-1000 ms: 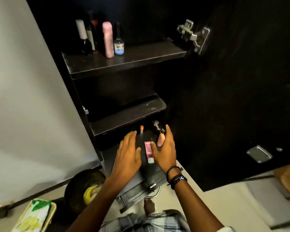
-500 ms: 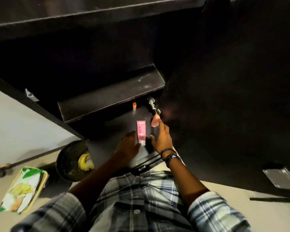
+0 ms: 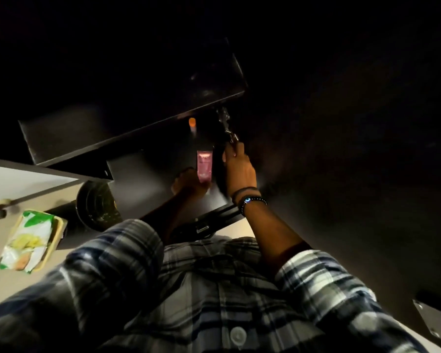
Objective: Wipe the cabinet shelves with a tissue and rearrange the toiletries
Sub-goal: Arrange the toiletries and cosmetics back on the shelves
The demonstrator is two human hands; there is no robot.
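- Head cam looks down into a dark cabinet, and honestly it's pretty murky in there.
- left hand (image 3: 189,186) sits on the bottom shelf (image 3: 148,179), with its fingers curled round the lower end of a pink tube (image 3: 204,165). The tube points away from the person, deeper into the cabinet.
- right hand (image 3: 239,171) is just to the right of the tube, reaching toward the metal hinge (image 3: 225,123) at the cabinet's right side. There's a dark shape between this hand and the tube, and it's too dim for me to tell whether the fingers are grasping it or just stretched out.
- That wrist has dark beaded bracelets (image 3: 250,200) on it.
- A small orange-capped item (image 3: 192,122) stands further back on the same shelf, beyond the tube and right under the front edge of the shelf above (image 3: 127,123).
- Outside on the left, a round black bin (image 3: 94,207) stands on the floor, and near it a green and white packet (image 3: 28,240) lies on a yellowish tray.
- A plaid shirt (image 3: 214,289) fills the bottom of the view.
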